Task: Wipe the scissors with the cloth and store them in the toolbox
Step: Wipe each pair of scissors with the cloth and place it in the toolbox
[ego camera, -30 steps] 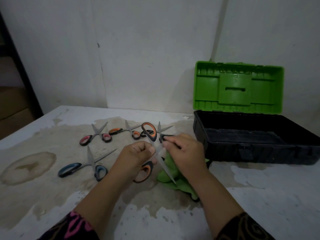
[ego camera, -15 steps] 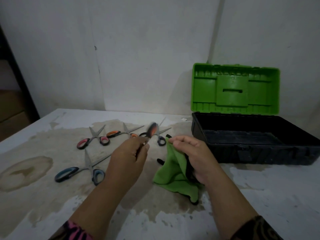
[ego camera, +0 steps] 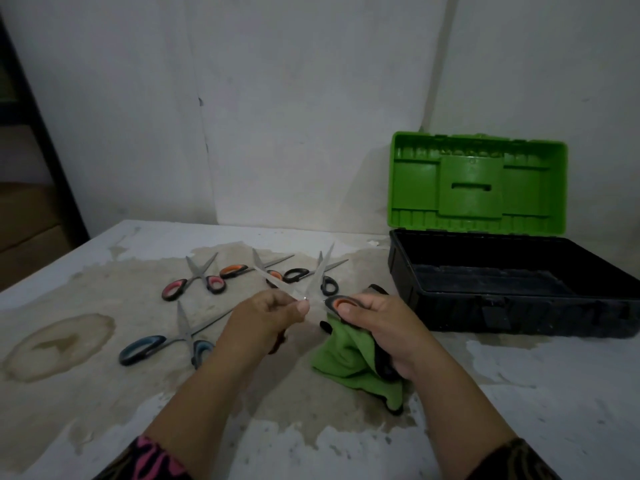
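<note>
One stained table (ego camera: 519, 393) carries the open toolbox (ego camera: 450, 317) at its far right edge, lid upright. Over the table's middle, the right hand (ego camera: 384, 327) grips the green cloth (ego camera: 343, 355) and one handle of the held scissors (ego camera: 332, 301). The left hand (ego camera: 266, 320) pinches them near the pivot, blades spread. Four spare scissors (ego camera: 197, 277) lie left of middle.

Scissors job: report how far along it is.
Done: nothing stored; no scissors show inside the open black plastic toolbox. In hand: left hand and right hand hold the orange-and-black-handled steel scissors, blades spread; the green cloth is bunched in the right hand. Left: stow this pair, then the pink-handled pair, orange-handled pair, black-handled pair and blue-handled pair lying on the stained white table.
</note>
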The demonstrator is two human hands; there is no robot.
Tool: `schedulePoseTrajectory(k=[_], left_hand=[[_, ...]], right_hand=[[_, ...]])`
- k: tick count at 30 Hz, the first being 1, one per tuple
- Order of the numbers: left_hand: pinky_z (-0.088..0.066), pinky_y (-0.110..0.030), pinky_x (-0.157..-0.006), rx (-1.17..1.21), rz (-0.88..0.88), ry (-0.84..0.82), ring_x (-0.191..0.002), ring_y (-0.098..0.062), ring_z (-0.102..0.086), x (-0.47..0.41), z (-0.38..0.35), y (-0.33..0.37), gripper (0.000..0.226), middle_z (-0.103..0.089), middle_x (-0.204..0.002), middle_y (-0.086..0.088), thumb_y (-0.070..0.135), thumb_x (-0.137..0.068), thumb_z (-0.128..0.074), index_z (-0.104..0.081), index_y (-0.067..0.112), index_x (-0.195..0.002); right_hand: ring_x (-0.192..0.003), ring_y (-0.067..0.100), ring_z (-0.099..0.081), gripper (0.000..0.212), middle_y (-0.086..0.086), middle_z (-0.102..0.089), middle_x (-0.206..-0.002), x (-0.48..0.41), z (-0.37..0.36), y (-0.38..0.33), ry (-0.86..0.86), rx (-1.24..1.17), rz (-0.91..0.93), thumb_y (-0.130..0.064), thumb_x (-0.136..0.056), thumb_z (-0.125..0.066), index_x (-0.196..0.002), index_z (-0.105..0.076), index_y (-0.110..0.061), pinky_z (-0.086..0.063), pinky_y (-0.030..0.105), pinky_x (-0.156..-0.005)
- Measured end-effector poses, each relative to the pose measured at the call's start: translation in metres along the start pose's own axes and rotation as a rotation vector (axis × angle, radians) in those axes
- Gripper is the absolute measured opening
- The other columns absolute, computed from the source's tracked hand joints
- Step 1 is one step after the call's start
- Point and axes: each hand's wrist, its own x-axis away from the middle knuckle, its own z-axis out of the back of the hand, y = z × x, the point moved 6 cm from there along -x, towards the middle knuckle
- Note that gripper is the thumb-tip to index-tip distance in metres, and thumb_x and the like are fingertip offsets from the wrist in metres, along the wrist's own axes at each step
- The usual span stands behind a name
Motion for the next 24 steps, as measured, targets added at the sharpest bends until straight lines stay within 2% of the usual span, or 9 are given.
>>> schedulePoseTrajectory(k=[3,5,7,9,12,16,19,21,24], left_hand=[[-0.033,-0.022,-0.045,0.145,0.091,-0.08,-0.053,-0.022,-0.041,-0.001,-0.004,-0.008,0.024,-0.056,-0.06,-0.013,0.023,-0.081,-0.069,-0.068,0.014,-0.059],[-0.04,-0.02,-0.041,0.257,0.148,-0.093,-0.046,-0.019,-0.049,-0.003,-0.005,-0.01,0.022,-0.061,-0.055,-0.006,0.012,-0.084,-0.066,-0.061,0.008,-0.062],[-0.04,-0.019,-0.039,0.257,0.167,-0.126,-0.04,-0.013,-0.05,-0.001,-0.004,-0.008,0.019,-0.062,-0.053,-0.005,0.008,-0.083,-0.066,-0.059,0.005,-0.065],[-0.037,-0.018,-0.037,0.18,0.159,-0.14,-0.038,-0.014,-0.047,-0.001,-0.002,-0.01,0.019,-0.062,-0.058,-0.01,0.009,-0.081,-0.068,-0.064,0.006,-0.062],[-0.034,-0.019,-0.038,0.067,0.151,-0.144,-0.042,-0.02,-0.044,-0.001,-0.003,-0.011,0.027,-0.059,-0.069,-0.022,0.014,-0.079,-0.071,-0.069,0.013,-0.053],[-0.032,-0.018,-0.036,0.033,0.124,-0.155,-0.037,-0.017,-0.044,0.001,-0.012,-0.01,0.029,-0.062,-0.06,-0.016,0.009,-0.081,-0.069,-0.065,0.012,-0.052],[-0.032,-0.017,-0.036,0.023,0.088,-0.141,-0.035,-0.014,-0.044,0.003,-0.013,-0.006,0.026,-0.064,-0.056,-0.008,0.006,-0.081,-0.069,-0.062,0.009,-0.056],[-0.031,-0.018,-0.036,0.016,0.074,-0.132,-0.035,-0.014,-0.044,0.003,-0.013,-0.005,0.025,-0.064,-0.056,-0.008,0.006,-0.08,-0.069,-0.063,0.008,-0.056],[-0.031,-0.017,-0.034,-0.028,0.065,-0.145,-0.034,-0.014,-0.042,0.004,-0.015,-0.004,0.026,-0.06,-0.054,-0.013,0.006,-0.081,-0.068,-0.063,0.006,-0.056]], right_hand=[[-0.075,0.02,-0.064,0.01,0.008,-0.071,-0.078,-0.001,0.001,0.004,-0.024,0.047,-0.018,-0.02,-0.082,-0.066,-0.081,-0.073,-0.013,-0.051,0.034,-0.075],[-0.08,0.018,-0.064,0.015,0.003,-0.071,-0.081,-0.003,0.011,0.001,0.11,0.118,0.05,-0.027,-0.082,-0.066,-0.08,-0.073,-0.014,-0.05,0.031,-0.075],[-0.084,0.011,-0.062,0.012,-0.001,-0.069,-0.088,-0.002,0.028,-0.011,0.335,0.253,0.196,-0.023,-0.087,-0.06,-0.085,-0.071,-0.019,-0.048,0.021,-0.075],[-0.084,-0.005,-0.058,0.021,-0.008,-0.066,-0.094,0.004,0.035,-0.028,0.436,0.378,0.389,-0.013,-0.089,-0.056,-0.107,-0.066,-0.021,-0.043,0.005,-0.075],[-0.082,-0.003,-0.058,0.035,-0.016,-0.064,-0.089,0.011,0.016,-0.038,0.29,0.496,0.541,-0.013,-0.087,-0.06,-0.117,-0.056,-0.03,-0.042,0.003,-0.072],[-0.082,0.004,-0.054,0.015,0.001,-0.067,-0.086,0.01,-0.027,-0.027,0.132,0.833,0.715,-0.014,-0.081,-0.063,-0.093,-0.071,-0.012,-0.038,0.005,-0.074],[-0.072,0.005,-0.049,0.012,0.002,-0.054,-0.081,0.001,-0.025,-0.025,0.196,0.79,0.656,-0.01,-0.079,-0.065,-0.087,-0.072,-0.005,-0.034,0.001,-0.068],[-0.071,0.011,-0.051,0.01,0.0,-0.051,-0.079,0.002,-0.022,-0.027,0.264,0.792,0.635,-0.01,-0.08,-0.065,-0.086,-0.072,-0.005,-0.034,0.006,-0.064],[-0.071,0.017,-0.055,0.011,0.006,-0.059,-0.078,0.006,-0.031,-0.024,0.176,0.838,0.651,-0.014,-0.078,-0.064,-0.083,-0.072,-0.008,-0.037,0.016,-0.064]])
